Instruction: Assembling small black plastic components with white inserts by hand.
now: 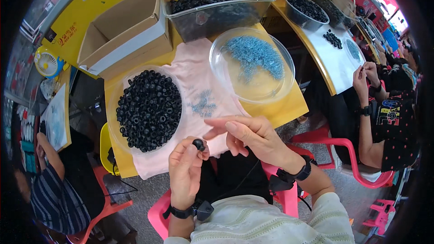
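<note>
Over the near edge of the table, my left hand (184,167) pinches a small black rounded cap-like piece (198,144) between thumb and fingers. To its right is my right hand (257,138), its index finger stretched out to the left above the piece and the other fingers loosely bent. I see nothing held in it. A round clear tub (181,124) at the left is full of similar black pieces, some showing a hollow end. Small pale-blue translucent bits (203,104) lie loose on the pink cloth (192,63). More of them are in the round clear tub (291,70) at the right.
At the back stand an open cardboard box (131,34) and a large clear bin (194,25) of black parts. A yellow container (105,147) hangs by the table's left edge. Another person (393,126) works at the right-hand table (316,47); one more person (56,190) sits at the left.
</note>
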Action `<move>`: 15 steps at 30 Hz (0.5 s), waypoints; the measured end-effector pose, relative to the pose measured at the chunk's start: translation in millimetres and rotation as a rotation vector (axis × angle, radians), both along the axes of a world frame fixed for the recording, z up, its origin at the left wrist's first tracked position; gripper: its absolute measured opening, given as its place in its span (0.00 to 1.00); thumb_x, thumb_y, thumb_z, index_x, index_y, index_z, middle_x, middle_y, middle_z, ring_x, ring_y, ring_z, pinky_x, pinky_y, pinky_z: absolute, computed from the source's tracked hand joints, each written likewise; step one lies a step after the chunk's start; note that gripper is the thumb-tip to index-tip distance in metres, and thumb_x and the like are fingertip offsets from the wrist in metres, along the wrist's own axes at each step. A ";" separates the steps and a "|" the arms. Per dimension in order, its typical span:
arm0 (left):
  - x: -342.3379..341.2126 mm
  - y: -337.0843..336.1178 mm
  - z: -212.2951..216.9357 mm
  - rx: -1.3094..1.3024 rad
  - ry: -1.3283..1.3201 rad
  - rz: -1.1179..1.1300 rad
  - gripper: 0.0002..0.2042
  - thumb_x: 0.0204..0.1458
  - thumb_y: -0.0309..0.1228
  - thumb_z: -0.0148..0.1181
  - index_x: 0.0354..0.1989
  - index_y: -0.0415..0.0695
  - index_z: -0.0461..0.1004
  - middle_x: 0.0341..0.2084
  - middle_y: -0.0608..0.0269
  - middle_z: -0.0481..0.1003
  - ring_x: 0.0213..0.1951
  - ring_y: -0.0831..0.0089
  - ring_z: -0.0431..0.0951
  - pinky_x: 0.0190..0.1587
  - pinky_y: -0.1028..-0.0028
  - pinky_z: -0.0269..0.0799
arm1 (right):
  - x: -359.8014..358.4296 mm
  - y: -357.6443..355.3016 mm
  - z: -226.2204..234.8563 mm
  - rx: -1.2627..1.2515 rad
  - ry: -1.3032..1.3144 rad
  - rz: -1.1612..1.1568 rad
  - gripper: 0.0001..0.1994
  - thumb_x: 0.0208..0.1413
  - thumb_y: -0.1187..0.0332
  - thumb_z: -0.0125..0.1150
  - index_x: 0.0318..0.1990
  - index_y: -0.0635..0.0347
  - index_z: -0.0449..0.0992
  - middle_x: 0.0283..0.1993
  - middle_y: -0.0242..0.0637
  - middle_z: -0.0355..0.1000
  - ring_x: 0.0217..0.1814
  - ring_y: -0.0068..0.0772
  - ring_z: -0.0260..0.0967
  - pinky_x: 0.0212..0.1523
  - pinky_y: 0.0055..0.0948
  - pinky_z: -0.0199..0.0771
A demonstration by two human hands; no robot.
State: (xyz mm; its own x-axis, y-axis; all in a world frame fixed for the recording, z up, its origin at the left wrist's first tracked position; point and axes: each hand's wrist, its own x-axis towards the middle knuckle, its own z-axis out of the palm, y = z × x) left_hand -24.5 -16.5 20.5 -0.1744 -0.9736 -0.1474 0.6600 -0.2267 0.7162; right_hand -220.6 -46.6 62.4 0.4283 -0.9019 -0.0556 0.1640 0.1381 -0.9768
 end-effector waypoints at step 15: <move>-19.5 -24.9 10.3 0.008 0.072 -0.037 0.18 0.66 0.39 0.47 0.47 0.34 0.72 0.34 0.59 0.75 0.36 0.71 0.73 0.42 0.70 0.68 | -4.4 -47.6 32.5 -0.649 0.502 -0.162 0.15 0.49 0.68 0.68 0.44 0.62 0.79 0.37 0.40 0.75 0.29 0.29 0.71 0.30 0.26 0.72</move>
